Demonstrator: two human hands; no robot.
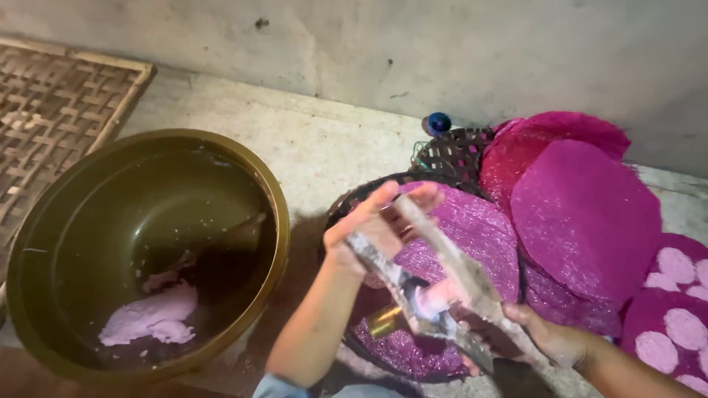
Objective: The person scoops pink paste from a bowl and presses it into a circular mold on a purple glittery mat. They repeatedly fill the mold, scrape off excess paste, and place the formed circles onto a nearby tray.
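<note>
At centre frame the left hand (380, 225) and right hand (549, 339) each clasp an end of the dough-smeared press (442, 287), tilting it over the basket (346, 203), its dough (435, 298) facing up, basin (147, 250) at left.

The basin (147, 250) is olive-brown, with pale lilac dough (151, 315) in it. The discs (586, 217) are magenta and finely grainy; one behind is redder. Lower right, discs (675, 324) carry pale pink round spots. The mat (51, 110) is a brown weave. The wall (442, 44) is grey.
</note>
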